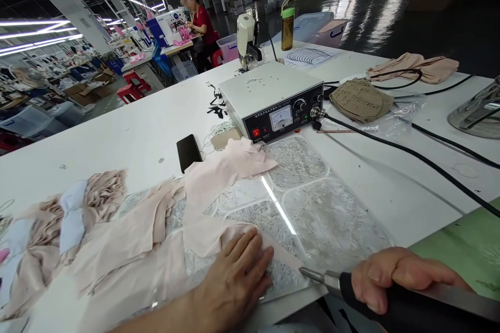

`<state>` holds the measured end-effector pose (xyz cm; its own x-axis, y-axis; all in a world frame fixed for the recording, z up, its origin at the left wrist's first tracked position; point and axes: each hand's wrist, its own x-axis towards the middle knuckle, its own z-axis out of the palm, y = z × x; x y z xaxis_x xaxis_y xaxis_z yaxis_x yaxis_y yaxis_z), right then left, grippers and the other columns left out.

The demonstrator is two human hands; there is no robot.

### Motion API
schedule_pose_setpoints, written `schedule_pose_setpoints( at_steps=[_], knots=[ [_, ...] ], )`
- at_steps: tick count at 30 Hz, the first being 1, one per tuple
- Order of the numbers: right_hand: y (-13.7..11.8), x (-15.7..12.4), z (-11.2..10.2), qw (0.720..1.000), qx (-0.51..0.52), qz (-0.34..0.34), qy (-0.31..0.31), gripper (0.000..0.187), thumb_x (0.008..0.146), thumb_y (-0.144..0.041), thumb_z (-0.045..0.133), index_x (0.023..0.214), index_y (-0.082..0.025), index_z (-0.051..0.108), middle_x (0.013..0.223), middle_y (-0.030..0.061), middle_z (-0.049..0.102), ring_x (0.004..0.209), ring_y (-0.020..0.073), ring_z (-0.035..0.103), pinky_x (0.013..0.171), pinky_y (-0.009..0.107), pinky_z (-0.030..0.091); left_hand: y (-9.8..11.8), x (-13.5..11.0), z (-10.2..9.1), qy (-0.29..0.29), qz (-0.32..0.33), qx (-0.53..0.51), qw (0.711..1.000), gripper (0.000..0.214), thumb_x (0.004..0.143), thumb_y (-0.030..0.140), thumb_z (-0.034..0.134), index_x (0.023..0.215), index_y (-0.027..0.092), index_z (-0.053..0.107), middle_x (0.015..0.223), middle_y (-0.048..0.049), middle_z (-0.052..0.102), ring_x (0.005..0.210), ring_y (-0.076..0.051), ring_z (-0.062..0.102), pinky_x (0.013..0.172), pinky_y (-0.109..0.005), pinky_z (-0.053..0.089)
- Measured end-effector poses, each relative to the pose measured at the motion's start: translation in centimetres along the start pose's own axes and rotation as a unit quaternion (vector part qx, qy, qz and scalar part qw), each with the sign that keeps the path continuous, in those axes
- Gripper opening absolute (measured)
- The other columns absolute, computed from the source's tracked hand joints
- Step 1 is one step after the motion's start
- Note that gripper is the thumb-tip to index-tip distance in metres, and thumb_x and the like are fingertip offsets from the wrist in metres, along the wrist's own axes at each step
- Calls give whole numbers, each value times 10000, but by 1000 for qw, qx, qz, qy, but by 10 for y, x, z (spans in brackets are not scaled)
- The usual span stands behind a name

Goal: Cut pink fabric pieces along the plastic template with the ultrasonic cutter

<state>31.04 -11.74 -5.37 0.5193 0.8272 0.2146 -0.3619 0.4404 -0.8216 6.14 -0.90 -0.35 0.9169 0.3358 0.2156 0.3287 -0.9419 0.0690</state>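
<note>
My left hand [238,270] lies flat with its fingers extended, pressing a beige fabric piece [207,234] against the clear, marble-patterned sheet [332,213]. In my right hand [402,276] is a handheld ultrasonic welder [344,289], with my fingers wrapped around its black handle. Its metal tip points left and meets the fabric's narrow right corner, near the sheet's front edge. More beige pieces [128,234] lie layered left of my left hand. Another crumpled piece [234,158] rests beyond it, against the control box.
The welder's control box [269,93] stands behind the sheet, its black cable [414,153] crossing the table's right side. A phone [188,152], bunched fabric [103,192], brown card patterns [359,100] and a bottle [288,28] are around. A person in red [202,23] sits at a sewing machine.
</note>
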Motion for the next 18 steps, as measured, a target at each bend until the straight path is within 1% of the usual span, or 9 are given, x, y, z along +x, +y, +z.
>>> schedule_pose_setpoints(
  at_steps=[3,5,6,8,9,10,11,14,18],
  knots=[
    [1,4,-13,999,-1,25,-30,434,599,-631,673,835,-270,629,666,23,563,477,175,517,428,339,462,1,0,-2,2,4,-3,1000,331,965,242,487,1233,63,563,1159,-196,617,1235,-339,525,950,-490,540],
    [-3,7,-14,998,-7,35,-55,441,571,-636,701,791,-261,629,655,22,567,471,174,515,429,344,466,2,0,-2,4,5,-7,1000,328,963,238,495,1230,61,563,1137,-186,626,1238,-338,525,964,-489,532],
    [-6,8,-10,998,-7,37,-56,438,567,-632,711,776,-257,625,649,20,564,469,171,511,429,343,465,2,1,-3,5,5,-8,1000,329,960,237,503,1232,61,562,1129,-183,629,1243,-337,521,971,-487,527],
    [-14,10,3,999,-5,42,-18,407,607,-618,703,768,-256,608,648,12,549,480,167,506,441,341,466,2,1,-2,9,3,-10,1000,332,953,237,519,1237,68,560,1123,-178,631,1257,-334,510,986,-481,517],
    [-18,11,13,999,-4,41,19,377,650,-601,683,780,-258,598,648,7,536,493,166,502,453,339,468,2,0,-2,11,2,-10,1000,332,952,238,524,1238,74,561,1123,-175,632,1263,-332,504,993,-479,512],
    [-22,13,22,998,-5,48,33,339,692,-573,668,809,-264,589,661,4,529,526,169,513,489,348,483,2,0,-1,12,0,-10,1000,330,951,238,526,1237,78,563,1125,-174,632,1268,-331,499,997,-478,508],
    [-25,15,32,998,-3,41,45,284,731,-530,652,831,-274,581,668,-4,516,556,169,519,524,352,496,2,0,0,12,0,-9,1000,326,952,237,525,1235,81,565,1127,-174,631,1271,-332,495,998,-478,507],
    [-27,26,53,999,12,21,39,205,764,-433,617,879,-264,595,732,14,521,605,173,540,543,352,508,1,-1,1,7,1,-6,1000,322,953,231,520,1234,82,570,1143,-178,626,1281,-337,484,997,-483,508],
    [-18,41,64,1000,20,-8,1,216,784,-405,572,886,-222,622,744,30,527,588,152,544,522,330,508,0,-3,0,15,6,-7,1000,321,954,231,516,1228,77,578,1174,-193,611,1292,-348,467,986,-496,511]
  ],
)
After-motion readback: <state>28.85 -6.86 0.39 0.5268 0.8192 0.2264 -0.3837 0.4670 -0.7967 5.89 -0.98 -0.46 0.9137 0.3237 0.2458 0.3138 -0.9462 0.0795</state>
